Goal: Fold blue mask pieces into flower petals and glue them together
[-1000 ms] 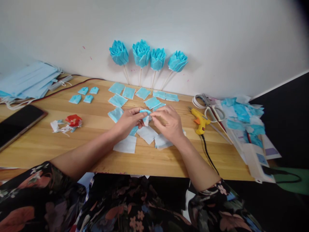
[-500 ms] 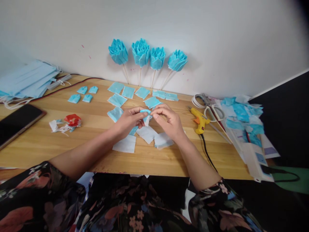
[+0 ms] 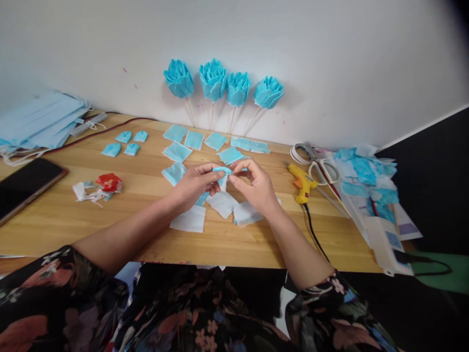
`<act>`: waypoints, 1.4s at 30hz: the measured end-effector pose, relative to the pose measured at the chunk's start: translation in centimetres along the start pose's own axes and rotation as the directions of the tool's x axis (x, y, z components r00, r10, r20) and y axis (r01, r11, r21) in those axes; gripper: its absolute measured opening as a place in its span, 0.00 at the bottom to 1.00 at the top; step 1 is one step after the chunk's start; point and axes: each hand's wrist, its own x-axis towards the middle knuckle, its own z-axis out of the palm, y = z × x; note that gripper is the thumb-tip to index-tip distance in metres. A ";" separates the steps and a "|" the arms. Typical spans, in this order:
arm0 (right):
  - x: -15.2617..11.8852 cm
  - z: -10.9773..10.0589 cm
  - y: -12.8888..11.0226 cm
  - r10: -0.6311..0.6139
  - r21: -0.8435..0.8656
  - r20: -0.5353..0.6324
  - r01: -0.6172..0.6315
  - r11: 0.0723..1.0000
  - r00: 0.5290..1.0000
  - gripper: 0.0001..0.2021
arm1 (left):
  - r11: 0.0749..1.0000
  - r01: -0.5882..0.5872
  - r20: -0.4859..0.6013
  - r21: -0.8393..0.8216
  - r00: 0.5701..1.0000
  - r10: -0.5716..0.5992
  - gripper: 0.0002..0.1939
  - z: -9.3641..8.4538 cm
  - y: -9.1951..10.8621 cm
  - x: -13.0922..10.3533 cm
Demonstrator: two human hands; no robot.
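Note:
Between my hands, above the middle of the table, is a small folded piece of blue-and-white fabric (image 3: 222, 182). My left hand (image 3: 196, 185) pinches its left side between thumb and fingers. On its right edge, the thumb and fingertips of my right hand (image 3: 254, 183) are closed. Around and under the hands lie cut squares, among them a blue square (image 3: 176, 152) behind, a white square (image 3: 187, 220) in front and another white square (image 3: 222, 203) just below the held piece. Several folded blue petals (image 3: 112, 149) lie to the left.
Several blue fabric flowers (image 3: 213, 80) on sticks lean against the wall. On the right are a yellow glue gun (image 3: 301, 182), scissors (image 3: 324, 171), tape (image 3: 299, 153) and blue scraps (image 3: 364, 168). On the left are face masks (image 3: 40, 120), a phone (image 3: 31, 188) and red scraps (image 3: 109, 182).
My right fingers have shifted slightly on the folded piece, and its top edge looks more folded over. My left hand keeps its pinch, nearly in the same place.

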 end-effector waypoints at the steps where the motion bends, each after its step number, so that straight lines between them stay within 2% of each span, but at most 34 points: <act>1: 0.0 0.0 0.0 0.019 0.012 -0.002 -0.019 1.000 1.000 0.06 | 1.000 -0.001 0.001 -0.002 1.000 0.001 0.08 0.0 0.0 0.0; 12: 0.1 -0.5 0.2 0.208 0.284 0.189 -0.256 0.924 0.960 0.19 | 1.000 -0.017 -0.004 0.010 1.000 0.017 0.08 -0.1 -0.1 0.0; 17: 0.1 -0.6 0.4 0.249 0.401 0.254 -0.336 0.852 0.935 0.17 | 1.000 -0.020 -0.008 0.015 1.000 0.020 0.09 -0.1 -0.1 0.0; 26: 0.0 -0.5 0.7 0.245 0.343 0.236 -0.316 0.885 0.941 0.16 | 1.000 -0.012 0.001 0.019 1.000 0.012 0.08 -0.1 -0.1 0.0; 37: 0.2 -0.3 0.6 0.277 0.360 0.204 -0.335 0.871 0.939 0.17 | 1.000 0.011 0.045 0.005 0.999 -0.011 0.09 -0.2 -0.3 0.0; 42: 0.1 -0.3 0.4 0.262 0.374 0.225 -0.332 0.866 0.938 0.15 | 1.000 0.015 0.042 0.002 0.999 -0.015 0.08 -0.1 -0.2 0.0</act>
